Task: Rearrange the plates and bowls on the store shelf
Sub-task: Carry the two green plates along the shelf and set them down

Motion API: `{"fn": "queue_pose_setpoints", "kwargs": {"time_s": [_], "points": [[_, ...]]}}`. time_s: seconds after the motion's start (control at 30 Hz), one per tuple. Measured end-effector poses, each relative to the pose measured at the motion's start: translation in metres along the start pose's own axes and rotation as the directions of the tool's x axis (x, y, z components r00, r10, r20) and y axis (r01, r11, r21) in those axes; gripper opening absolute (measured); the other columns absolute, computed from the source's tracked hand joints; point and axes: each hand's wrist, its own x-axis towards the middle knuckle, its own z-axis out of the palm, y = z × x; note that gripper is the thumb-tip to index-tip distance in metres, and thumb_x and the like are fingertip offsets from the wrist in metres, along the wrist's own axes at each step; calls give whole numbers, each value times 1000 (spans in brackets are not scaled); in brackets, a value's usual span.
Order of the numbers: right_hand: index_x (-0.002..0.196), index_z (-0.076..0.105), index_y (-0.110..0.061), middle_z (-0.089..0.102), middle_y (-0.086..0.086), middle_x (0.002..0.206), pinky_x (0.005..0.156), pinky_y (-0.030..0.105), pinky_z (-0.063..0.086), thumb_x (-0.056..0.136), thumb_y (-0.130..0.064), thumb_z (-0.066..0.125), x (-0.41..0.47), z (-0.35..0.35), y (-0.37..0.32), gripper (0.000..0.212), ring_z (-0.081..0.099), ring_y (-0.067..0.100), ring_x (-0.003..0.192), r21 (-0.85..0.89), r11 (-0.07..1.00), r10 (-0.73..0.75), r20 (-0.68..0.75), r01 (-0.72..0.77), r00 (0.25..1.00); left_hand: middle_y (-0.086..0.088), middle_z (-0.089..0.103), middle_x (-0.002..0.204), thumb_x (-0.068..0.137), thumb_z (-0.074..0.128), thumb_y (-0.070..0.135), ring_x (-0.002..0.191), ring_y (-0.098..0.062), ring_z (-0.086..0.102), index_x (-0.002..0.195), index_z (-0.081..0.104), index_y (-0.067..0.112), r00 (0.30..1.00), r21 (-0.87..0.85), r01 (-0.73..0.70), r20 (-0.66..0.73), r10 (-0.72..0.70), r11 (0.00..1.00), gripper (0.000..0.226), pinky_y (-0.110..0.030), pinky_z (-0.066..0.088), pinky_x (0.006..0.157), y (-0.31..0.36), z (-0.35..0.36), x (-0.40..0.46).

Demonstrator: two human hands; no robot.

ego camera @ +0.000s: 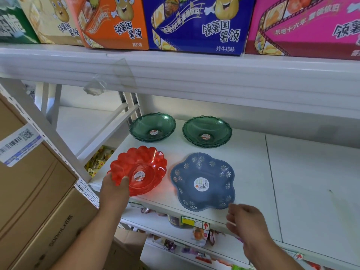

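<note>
A see-through red scalloped bowl (pixel 142 168) sits at the front left of the white shelf (pixel 292 182). My left hand (pixel 115 189) grips its near-left rim, thumb inside the bowl. To its right lies a blue flower-shaped plate (pixel 203 182) with white daisy cutouts. My right hand (pixel 247 221) hovers just off the plate's near-right edge, fingers loosely apart and holding nothing. Behind stand two small stacks of green see-through bowls, one at the left (pixel 153 126) and one at the right (pixel 207 131).
The shelf above (pixel 194 75) overhangs low and carries colourful snack cartons (pixel 196 24). Cardboard boxes (pixel 35 191) and a slanted white upright (pixel 48 133) crowd the left side. Snack packets (pixel 200 234) hang on the lower shelves. Bare shelf stretches to the right.
</note>
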Motion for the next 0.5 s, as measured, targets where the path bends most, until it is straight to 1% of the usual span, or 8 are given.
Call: {"fn": "queue_pose_setpoints", "kwargs": {"time_s": [0.07, 0.13, 0.17, 0.23, 0.3, 0.37, 0.43, 0.5], "points": [[100, 63, 1, 69, 17, 88, 83, 47, 57, 90, -10, 63, -1, -2, -22, 15, 65, 28, 79, -6, 996, -85, 22, 85, 996, 0, 67, 105, 93, 51, 30, 104, -27, 62, 111, 60, 22, 999, 1, -19, 30, 19, 1000, 21, -45, 51, 91, 18, 2, 3], [95, 65, -2, 69, 13, 88, 89, 51, 55, 90, -16, 64, 3, 3, -46, 15, 64, 25, 80, -86, 981, -166, 94, 175, 982, -2, 64, 123, 95, 51, 33, 114, -27, 58, 125, 58, 21, 998, 42, -26, 53, 24, 999, 33, -47, 48, 98, 39, 8, 8], [100, 65, -6, 70, 10, 94, 87, 49, 55, 90, -24, 65, 6, 6, -58, 20, 64, 23, 84, -136, 967, -196, 130, 214, 972, -4, 58, 136, 95, 51, 34, 121, -28, 55, 136, 53, 20, 997, 80, -34, 67, 29, 996, 43, -48, 46, 102, 48, 11, 11], [115, 63, -11, 69, 7, 108, 80, 38, 54, 91, -35, 64, 12, 15, -78, 34, 65, 21, 92, -244, 923, -252, 196, 296, 948, -7, 50, 147, 96, 52, 33, 126, -28, 53, 146, 44, 18, 992, 149, -79, 108, 63, 986, 53, -45, 44, 105, 64, 18, 19], [132, 55, -9, 62, 10, 121, 90, 36, 49, 94, -38, 59, 19, 21, -94, 48, 61, 24, 108, -388, 829, -328, 246, 402, 912, -9, 50, 147, 96, 52, 30, 119, -27, 57, 148, 40, 14, 982, 204, -132, 162, 99, 970, 56, -40, 47, 99, 76, 22, 25], [148, 39, -10, 47, 9, 149, 105, 38, 40, 94, -44, 58, 31, 26, -104, 67, 49, 27, 132, -443, 786, -342, 271, 432, 900, -10, 55, 140, 96, 53, 30, 92, -20, 65, 150, 37, 14, 978, 218, -144, 180, 105, 965, 58, -32, 52, 83, 86, 25, 30], [151, 34, -11, 42, 8, 154, 104, 38, 40, 92, -47, 60, 40, 30, -110, 74, 47, 28, 135, -401, 829, -297, 276, 390, 914, -9, 65, 119, 96, 54, 33, 69, -15, 61, 149, 37, 13, 980, 220, -112, 185, 71, 969, 60, -27, 51, 69, 93, 30, 34], [151, 35, -11, 45, 9, 151, 99, 37, 42, 90, -46, 62, 48, 31, -117, 75, 50, 30, 130, -349, 874, -256, 263, 339, 930, -7, 67, 92, 95, 55, 32, 58, -14, 55, 148, 40, 11, 983, 209, -62, 181, 24, 976, 59, -25, 47, 59, 96, 33, 41]]}}
